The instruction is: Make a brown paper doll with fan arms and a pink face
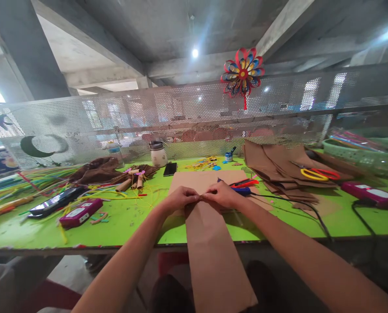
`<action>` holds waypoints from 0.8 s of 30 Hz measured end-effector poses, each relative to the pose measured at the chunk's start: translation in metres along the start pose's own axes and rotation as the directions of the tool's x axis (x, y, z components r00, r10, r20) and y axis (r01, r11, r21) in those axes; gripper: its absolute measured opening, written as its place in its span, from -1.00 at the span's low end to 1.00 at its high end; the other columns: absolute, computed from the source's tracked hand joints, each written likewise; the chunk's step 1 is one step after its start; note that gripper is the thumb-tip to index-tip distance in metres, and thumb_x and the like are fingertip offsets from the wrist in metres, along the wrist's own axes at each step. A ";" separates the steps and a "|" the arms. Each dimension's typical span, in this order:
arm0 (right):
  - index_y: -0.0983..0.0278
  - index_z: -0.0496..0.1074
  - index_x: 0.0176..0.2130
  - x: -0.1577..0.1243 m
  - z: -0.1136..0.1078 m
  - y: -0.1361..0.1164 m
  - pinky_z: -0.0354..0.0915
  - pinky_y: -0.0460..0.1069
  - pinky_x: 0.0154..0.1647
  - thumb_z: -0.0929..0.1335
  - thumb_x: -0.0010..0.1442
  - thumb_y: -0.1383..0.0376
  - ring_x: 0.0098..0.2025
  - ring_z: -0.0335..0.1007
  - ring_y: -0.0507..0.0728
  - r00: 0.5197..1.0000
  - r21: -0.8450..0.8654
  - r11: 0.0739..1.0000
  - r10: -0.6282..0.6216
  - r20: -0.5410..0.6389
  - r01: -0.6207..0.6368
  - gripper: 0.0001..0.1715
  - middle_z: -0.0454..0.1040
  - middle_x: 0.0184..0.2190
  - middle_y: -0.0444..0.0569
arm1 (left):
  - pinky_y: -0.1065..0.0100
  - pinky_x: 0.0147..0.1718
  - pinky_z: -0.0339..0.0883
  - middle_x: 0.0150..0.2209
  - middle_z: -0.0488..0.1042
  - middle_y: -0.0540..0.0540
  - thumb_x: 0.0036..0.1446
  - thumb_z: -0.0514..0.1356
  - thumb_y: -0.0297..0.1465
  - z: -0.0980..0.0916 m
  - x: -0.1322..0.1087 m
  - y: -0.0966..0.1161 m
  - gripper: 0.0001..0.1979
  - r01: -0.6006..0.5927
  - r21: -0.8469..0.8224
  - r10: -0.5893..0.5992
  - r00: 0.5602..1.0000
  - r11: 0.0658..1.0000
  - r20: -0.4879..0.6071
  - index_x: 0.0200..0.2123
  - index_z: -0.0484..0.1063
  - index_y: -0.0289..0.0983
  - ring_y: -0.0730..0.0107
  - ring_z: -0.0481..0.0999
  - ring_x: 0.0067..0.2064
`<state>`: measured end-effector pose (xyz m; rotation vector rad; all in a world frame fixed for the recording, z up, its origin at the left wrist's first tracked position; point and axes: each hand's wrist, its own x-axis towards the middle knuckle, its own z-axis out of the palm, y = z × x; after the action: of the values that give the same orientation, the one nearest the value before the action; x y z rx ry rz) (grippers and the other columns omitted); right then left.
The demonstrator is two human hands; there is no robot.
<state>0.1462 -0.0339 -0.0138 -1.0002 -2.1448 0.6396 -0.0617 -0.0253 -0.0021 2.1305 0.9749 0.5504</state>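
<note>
A long strip of brown paper (210, 248) runs from the table's front edge down toward my lap. Both hands pinch its far end, fingertips almost meeting. My left hand (181, 198) grips the left side of that end. On the right side, my right hand (222, 194) holds it between thumb and fingers. Beneath the hands lies a flat tan board (181, 179). A blue-handled tool (242, 191) with a black cord rests just beyond my right hand, beside some red-orange tools (246, 182). Whatever lies between the fingertips is too small to make out.
Stacked brown paper sheets (275, 167) with scissors (319, 174) lie to the right, near a purple box (372, 194) and a green basket (370, 158). On the left are another purple box (81, 213), a black device (55, 202) and a phone (170, 169). A perforated screen (181, 108) stands behind.
</note>
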 end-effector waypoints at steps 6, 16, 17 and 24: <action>0.38 0.51 -0.49 0.001 -0.005 0.002 0.14 -0.10 -0.43 0.29 0.08 0.20 -0.45 0.23 0.03 0.997 -0.008 0.998 -0.065 0.048 0.066 -0.66 0.41 -0.56 -0.08 | 0.44 -0.44 0.09 -0.53 0.29 0.01 0.01 0.13 -0.12 0.000 -0.003 0.008 -0.64 0.032 -0.070 -0.029 0.999 0.997 0.041 -0.47 0.43 -0.35 0.49 0.19 -0.45; 0.39 0.42 -0.56 -0.002 -0.020 0.004 0.04 -0.12 -0.51 0.28 0.08 0.13 -0.52 0.07 -0.02 0.989 0.074 0.993 -0.098 0.115 0.090 -0.61 0.25 -0.62 -0.16 | 0.44 -0.48 0.04 -0.58 0.20 0.05 0.09 0.06 -0.13 -0.002 -0.012 0.017 -0.62 0.029 -0.133 -0.008 0.989 0.991 0.149 -0.52 0.34 -0.34 0.52 0.13 -0.50; 0.39 0.42 -0.55 -0.002 -0.021 0.003 0.02 -0.13 -0.52 0.28 0.08 0.13 -0.53 0.06 -0.03 0.989 0.081 0.993 -0.091 0.121 0.081 -0.61 0.24 -0.63 -0.17 | 0.44 -0.49 0.04 -0.58 0.20 0.04 0.09 0.05 -0.13 -0.002 -0.011 0.017 -0.63 0.011 -0.102 0.004 0.989 0.995 0.147 -0.52 0.34 -0.34 0.52 0.13 -0.51; 0.38 0.40 -0.55 -0.002 -0.025 0.006 0.00 -0.13 -0.56 0.26 0.09 0.14 -0.59 0.06 -0.05 0.980 0.072 0.996 -0.068 0.188 0.055 -0.62 0.23 -0.67 -0.18 | 0.46 -0.45 0.08 -0.50 0.30 0.01 0.16 -0.04 -0.15 -0.003 -0.007 0.016 -0.61 -0.113 0.254 0.097 0.992 0.961 0.075 -0.39 0.39 -0.33 0.49 0.21 -0.44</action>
<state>0.1688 -0.0277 -0.0020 -0.8635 -2.2935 0.7992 -0.0603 -0.0367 0.0119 2.4279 0.9453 0.4244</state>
